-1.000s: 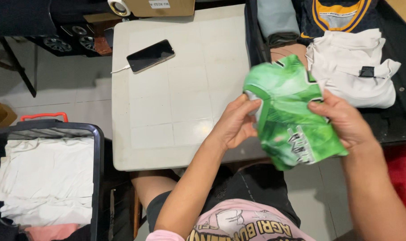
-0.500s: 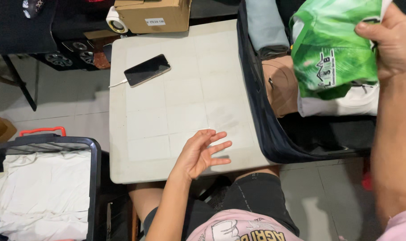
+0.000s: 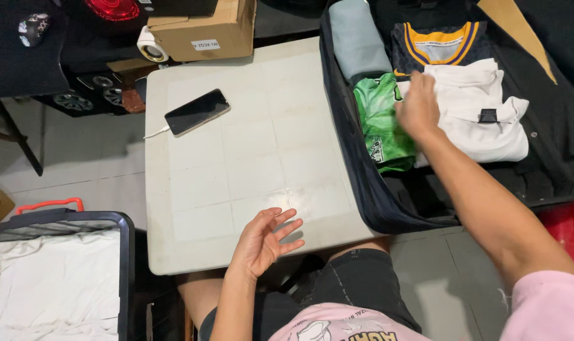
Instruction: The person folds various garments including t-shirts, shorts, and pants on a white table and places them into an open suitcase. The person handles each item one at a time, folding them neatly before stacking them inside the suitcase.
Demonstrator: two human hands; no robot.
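Now the right hand (image 3: 417, 107) has come down, pressing fingers-flat on the green shirt (image 3: 383, 123), which a moment ago it held up and which lies in the suitcase (image 3: 363, 189) beside white clothes (image 3: 483, 113). Left hand (image 3: 265, 240) hovers, spread and empty, over the table (image 3: 236, 164); a bin (image 3: 126, 252) of white cloth sits left.

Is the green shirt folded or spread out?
Folded: the green shirt lies as a compact bundle inside the suitcase, under the right hand.
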